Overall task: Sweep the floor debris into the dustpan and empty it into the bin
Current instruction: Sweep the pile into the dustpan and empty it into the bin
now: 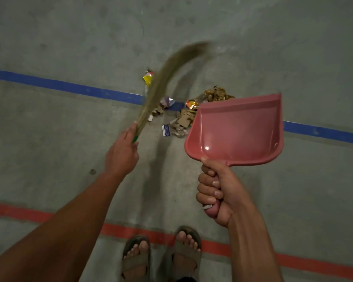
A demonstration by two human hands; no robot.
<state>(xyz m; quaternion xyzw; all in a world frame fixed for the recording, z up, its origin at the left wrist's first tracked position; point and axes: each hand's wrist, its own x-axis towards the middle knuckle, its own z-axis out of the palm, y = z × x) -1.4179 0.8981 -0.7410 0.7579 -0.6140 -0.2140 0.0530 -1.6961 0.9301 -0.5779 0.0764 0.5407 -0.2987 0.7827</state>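
Note:
My left hand (pixel 121 151) grips the green handle end of a grass broom (pixel 161 78), whose blurred bristles arc up and to the right above the floor. My right hand (pixel 216 192) is closed around the handle of a pink dustpan (pixel 236 129), held in the air with its pan empty and its mouth facing away from me. A pile of debris (pixel 183 117) lies on the floor between broom and dustpan: cardboard scraps, foil wrappers, a small blue-and-white packet and dry brown bits (pixel 218 93). A yellow wrapper (pixel 148 78) lies apart, just left of the bristles. No bin is in view.
The floor is grey concrete with a blue painted line (pixel 69 86) running under the debris and a red line (pixel 130 231) near my sandalled feet (pixel 161 255).

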